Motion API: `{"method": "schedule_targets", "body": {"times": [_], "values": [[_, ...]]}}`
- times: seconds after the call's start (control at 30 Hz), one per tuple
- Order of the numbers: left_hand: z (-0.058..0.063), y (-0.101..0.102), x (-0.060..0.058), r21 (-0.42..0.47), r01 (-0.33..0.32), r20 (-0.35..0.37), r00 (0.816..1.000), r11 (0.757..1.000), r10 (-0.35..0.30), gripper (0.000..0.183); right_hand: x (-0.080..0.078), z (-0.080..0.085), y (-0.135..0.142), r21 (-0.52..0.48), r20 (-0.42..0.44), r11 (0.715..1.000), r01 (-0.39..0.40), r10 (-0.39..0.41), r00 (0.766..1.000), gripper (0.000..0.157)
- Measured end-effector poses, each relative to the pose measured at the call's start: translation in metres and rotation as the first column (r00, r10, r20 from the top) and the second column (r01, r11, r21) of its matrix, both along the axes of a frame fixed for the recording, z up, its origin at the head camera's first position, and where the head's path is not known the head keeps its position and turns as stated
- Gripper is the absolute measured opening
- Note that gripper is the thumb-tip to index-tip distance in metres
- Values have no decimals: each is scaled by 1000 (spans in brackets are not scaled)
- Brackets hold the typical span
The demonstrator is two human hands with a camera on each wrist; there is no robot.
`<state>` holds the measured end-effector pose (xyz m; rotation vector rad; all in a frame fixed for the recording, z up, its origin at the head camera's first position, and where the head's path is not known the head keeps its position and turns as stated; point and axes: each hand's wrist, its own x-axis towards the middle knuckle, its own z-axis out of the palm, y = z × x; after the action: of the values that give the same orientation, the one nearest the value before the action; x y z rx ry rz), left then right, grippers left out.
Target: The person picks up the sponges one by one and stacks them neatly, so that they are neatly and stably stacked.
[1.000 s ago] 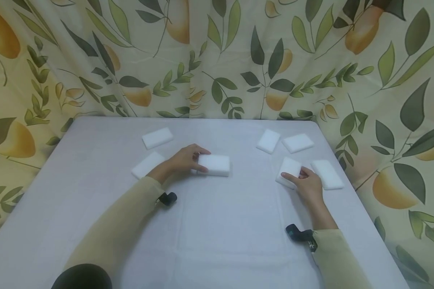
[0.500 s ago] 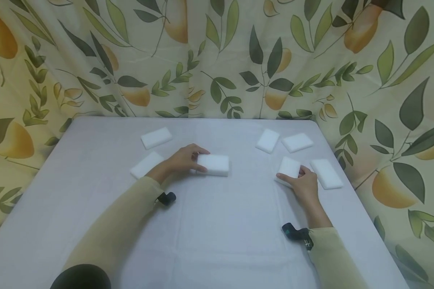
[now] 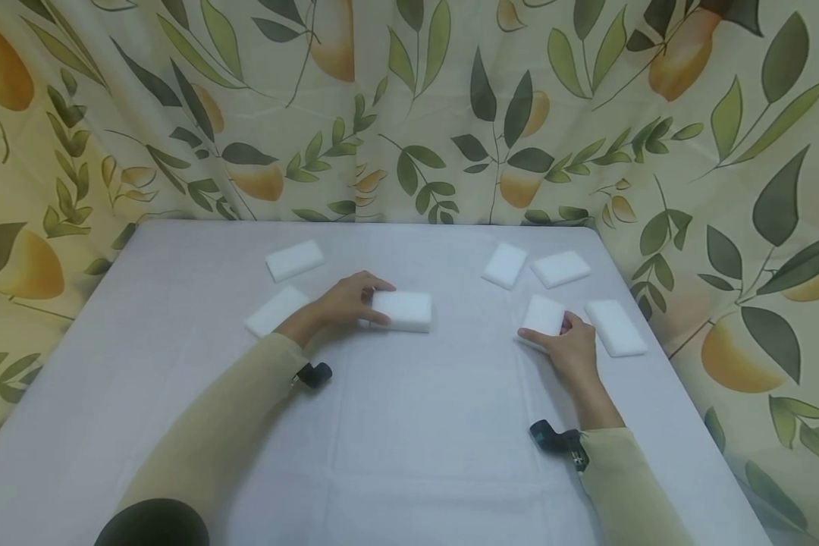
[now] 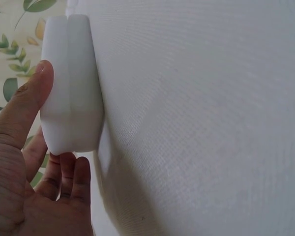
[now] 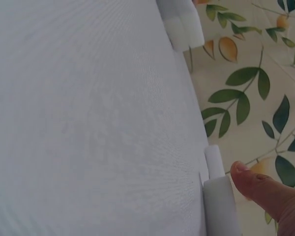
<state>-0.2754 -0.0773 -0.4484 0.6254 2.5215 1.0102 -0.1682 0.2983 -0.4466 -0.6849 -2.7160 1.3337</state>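
On the white table, two white sponges (image 3: 406, 311) lie stacked in the middle, a seam between them showing in the left wrist view. My left hand (image 3: 346, 303) grips their left end, thumb (image 4: 27, 101) on the near side and fingers around the far side and end. Farther right, a single white sponge (image 3: 543, 313) is held by my right hand (image 3: 575, 350), with the thumb along its near edge and the fingers at its right edge. The right wrist view shows the right thumb (image 5: 260, 184) beside a sponge; the other right fingers are out of that view.
Two loose sponges lie left of the stack: one farther back (image 3: 295, 261), one (image 3: 276, 309) partly behind my left wrist. At the right, two sponges (image 3: 505, 265) (image 3: 561, 270) lie toward the back and another (image 3: 616, 328) near the right edge. A patterned curtain (image 3: 416, 114) surrounds the table (image 3: 409, 432).
My right hand has shifted slightly left, and the sponge it holds has turned a little. The left hand and the stacked sponges stay in place.
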Motion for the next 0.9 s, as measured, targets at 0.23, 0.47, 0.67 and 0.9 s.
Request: {"method": "schedule_targets", "body": {"times": [0.23,0.47,0.67,0.9], "values": [[0,-1,0,6,7,-7,1000,1000,-7,66,-1,-1,-3,48,-4,999,-8,8,1000,109],[0,-1,-1,18,14,-11,1000,1000,-14,65,-1,-2,-6,72,-7,997,-8,9,1000,107],[1,-1,0,12,11,-2,1000,1000,-11,65,-2,-2,-9,83,-7,997,-8,8,1000,106],[2,-2,0,20,12,7,1000,1000,-12,65,-2,-2,-9,82,20,997,3,-4,1000,104]]}}
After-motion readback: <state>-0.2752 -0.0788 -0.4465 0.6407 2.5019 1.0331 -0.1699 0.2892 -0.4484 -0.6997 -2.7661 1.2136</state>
